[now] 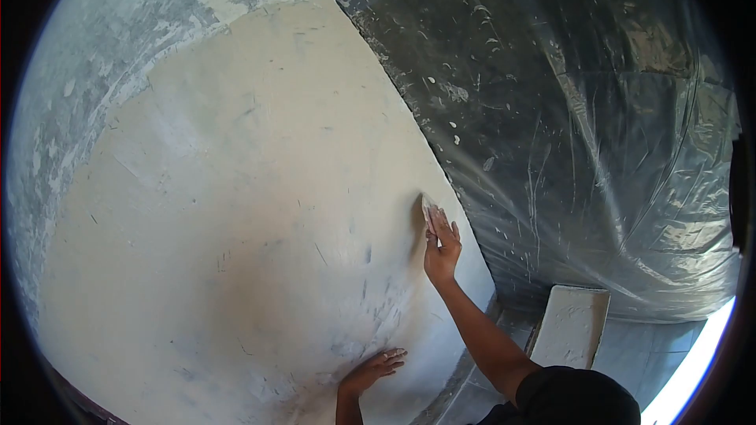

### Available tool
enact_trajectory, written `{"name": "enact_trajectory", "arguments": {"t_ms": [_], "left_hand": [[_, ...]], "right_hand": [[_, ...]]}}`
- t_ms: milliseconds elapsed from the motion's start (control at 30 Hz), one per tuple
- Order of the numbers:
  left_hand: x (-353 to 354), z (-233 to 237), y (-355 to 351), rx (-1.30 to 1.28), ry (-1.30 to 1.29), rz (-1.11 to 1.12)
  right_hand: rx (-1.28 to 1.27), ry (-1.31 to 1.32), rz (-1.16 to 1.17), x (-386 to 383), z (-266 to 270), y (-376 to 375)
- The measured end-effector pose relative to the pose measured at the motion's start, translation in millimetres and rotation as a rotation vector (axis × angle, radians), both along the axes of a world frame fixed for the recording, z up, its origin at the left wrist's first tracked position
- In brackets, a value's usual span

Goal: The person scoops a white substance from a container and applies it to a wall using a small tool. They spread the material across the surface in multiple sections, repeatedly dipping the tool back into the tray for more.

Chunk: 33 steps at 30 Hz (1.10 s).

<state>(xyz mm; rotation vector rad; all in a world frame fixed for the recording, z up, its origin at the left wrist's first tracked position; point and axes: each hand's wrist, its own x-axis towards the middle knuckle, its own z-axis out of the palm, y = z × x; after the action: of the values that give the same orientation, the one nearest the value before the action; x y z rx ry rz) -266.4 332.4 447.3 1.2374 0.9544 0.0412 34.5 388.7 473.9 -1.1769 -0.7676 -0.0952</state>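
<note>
My right hand (442,250) is raised against a cream plastered wall (236,212) and holds a small flat putty knife (430,211), its blade pressed to the wall near the wall's right edge. My left hand (372,371) rests flat on the same wall lower down, fingers spread, holding nothing. Grey smears and thin scratches mark the plaster around both hands.
Clear plastic sheeting (598,134) spattered with plaster covers the surface right of the wall. A flat board loaded with white putty (573,324) lies below the sheeting at lower right. Bare grey patches (102,47) show at the wall's upper left.
</note>
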Motion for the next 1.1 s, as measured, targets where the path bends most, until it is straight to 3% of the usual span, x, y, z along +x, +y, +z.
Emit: {"name": "enact_trajectory", "arguments": {"t_ms": [100,200,267,333,433,500,633,767,833,900,967,1033,1100], "left_hand": [[-4.9,5.9,-5.5,0.063,-0.012,-0.047],[-21.0,-10.8,-10.4,0.099,-0.047,-0.071],[-37.8,-23.7,-14.7,0.127,0.035,0.002],[-41.6,-15.5,-19.3,0.164,0.001,-0.065],[-43.2,-9.6,-29.3,0.151,-0.019,-0.067],[-47.9,-7.0,-31.1,0.11,0.015,-0.014],[-58.3,-9.1,-34.4,0.139,-0.055,-0.077],[-83.8,-37.3,-30.5,0.154,-0.022,-0.144],[-87.5,-35.5,-36.4,0.159,-0.026,-0.162],[-88.2,-35.2,-38.1,0.163,-0.034,-0.174],[-86.6,-35.8,-40.2,0.085,-0.009,-0.154],[-81.4,-35.9,-43.8,0.089,0.004,-0.152],[-77.3,-35.1,-50.7,0.093,0.019,-0.145]], "right_hand": [[-0.094,-0.121,0.07,-69.1,-23.9,-16.0],[-0.145,-0.191,0.359,-150.1,-67.7,-96.5],[-0.212,-0.227,0.463,-159.1,-81.1,-129.7],[-0.157,-0.141,0.614,-148.3,-86.2,-140.2],[-0.045,-0.083,0.129,-73.4,-12.4,-91.4],[0.055,-0.008,-0.101,-31.9,3.8,-38.0],[0.01,0.028,-0.042,-87.2,-17.3,-12.7],[-0.112,-0.105,0.315,-199.5,-92.4,-118.3],[-0.238,0.052,0.428,-201.0,-115.4,-165.3],[-0.28,0.618,0.25,-182.0,-169.1,-149.6],[-0.366,0.696,-0.017,-131.9,-189.0,-125.5],[-0.494,0.883,-0.11,-95.3,-220.4,-91.1],[-0.637,0.875,-0.119,-85.6,-231.8,-62.1]]}}
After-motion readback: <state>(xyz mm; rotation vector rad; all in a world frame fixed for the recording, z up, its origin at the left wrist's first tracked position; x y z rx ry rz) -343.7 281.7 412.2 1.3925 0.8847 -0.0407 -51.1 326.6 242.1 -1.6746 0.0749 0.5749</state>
